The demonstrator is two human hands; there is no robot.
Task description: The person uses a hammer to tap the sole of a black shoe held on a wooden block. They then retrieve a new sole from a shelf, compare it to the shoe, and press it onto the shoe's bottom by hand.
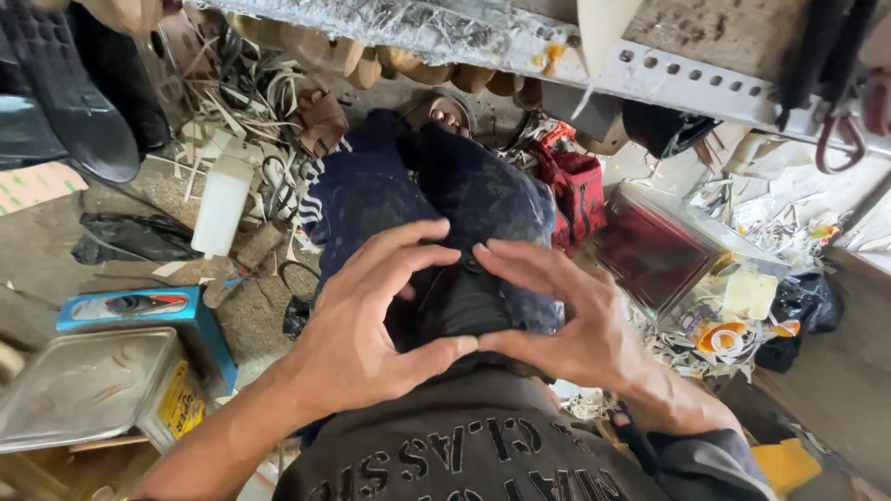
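My left hand [371,320] and my right hand [566,315] meet over a black shoe part [464,301] resting on my lap, which is covered by dark blue trousers [436,190]. The fingertips of both hands press on its top edge and the thumbs touch at its near edge, so the piece is pinched between them. The palms hide most of the piece. My dark grey shirt [464,445] fills the bottom of the view.
On the floor at left stand a metal tin with a lid [88,385], a blue box [139,311] and a white plastic bottle [223,204]. A red bag [575,190] and a square tin [664,250] stand right, among paper scraps. Overhead runs a perforated metal shelf rail [687,83].
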